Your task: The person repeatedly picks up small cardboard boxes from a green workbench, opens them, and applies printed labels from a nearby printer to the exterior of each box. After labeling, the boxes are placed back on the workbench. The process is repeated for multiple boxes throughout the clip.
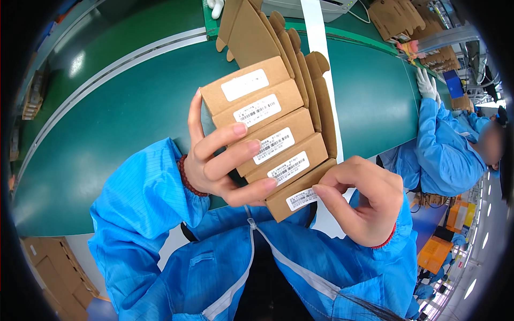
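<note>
Several small brown cardboard boxes stand in a stepped row before me, their lids folded open toward the far side. A white label lies on each front face, most with barcode print. My left hand grips the row from the left, its fingers spread over the labelled faces. At the box nearest me, my right hand pinches the right end of a white label between thumb and forefinger. The label's left part lies against the cardboard; whether its right end is stuck down I cannot tell.
The boxes are over a green work table with a metal rail along its far left. A white strip crosses it behind the boxes. At the right sits a co-worker in a blue smock and white gloves. Cardboard pieces lie far right.
</note>
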The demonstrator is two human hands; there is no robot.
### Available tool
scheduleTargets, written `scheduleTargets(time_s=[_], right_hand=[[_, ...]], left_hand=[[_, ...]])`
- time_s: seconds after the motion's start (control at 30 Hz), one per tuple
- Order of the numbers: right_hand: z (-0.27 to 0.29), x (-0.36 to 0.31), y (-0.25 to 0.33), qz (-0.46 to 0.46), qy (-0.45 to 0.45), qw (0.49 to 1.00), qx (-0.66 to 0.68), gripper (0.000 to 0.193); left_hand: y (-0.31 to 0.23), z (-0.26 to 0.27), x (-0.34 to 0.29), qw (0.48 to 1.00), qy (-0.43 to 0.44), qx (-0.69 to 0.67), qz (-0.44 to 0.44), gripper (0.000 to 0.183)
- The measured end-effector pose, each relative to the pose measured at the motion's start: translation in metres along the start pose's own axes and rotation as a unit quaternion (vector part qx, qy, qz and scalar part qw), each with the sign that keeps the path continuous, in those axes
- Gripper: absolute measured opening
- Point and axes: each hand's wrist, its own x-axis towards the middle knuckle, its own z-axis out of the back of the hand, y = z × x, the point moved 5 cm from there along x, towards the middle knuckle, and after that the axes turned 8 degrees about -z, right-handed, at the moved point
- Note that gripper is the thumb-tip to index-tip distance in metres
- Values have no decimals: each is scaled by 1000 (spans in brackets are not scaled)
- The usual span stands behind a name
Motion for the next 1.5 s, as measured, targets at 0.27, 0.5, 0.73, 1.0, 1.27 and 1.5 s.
scheduleTargets(time_s=[0.27,0.5,0.73,1.0,1.27,1.5], right_hand=[[-8,-3,9,86,-5,989,-118,17],[9,13,-9,30,-49,988,-144,23],[-8,8,-35,72,-55,994,55,11],[-36,-57,-75,281,-257,896,227,23],[-39,-57,-77,281,-266,889,246,20],[-38,-59,-80,272,-217,901,259,18]], left_hand=[[-1,0,1,1000,-8,-3,-3,32],[-2,-2,1,1000,-28,10,-3,28],[3,-3,1,998,-67,0,-12,28],[8,0,3,997,-74,15,-26,23],[10,-3,4,994,-88,50,-35,19],[10,-5,4,992,-110,49,-45,17]])
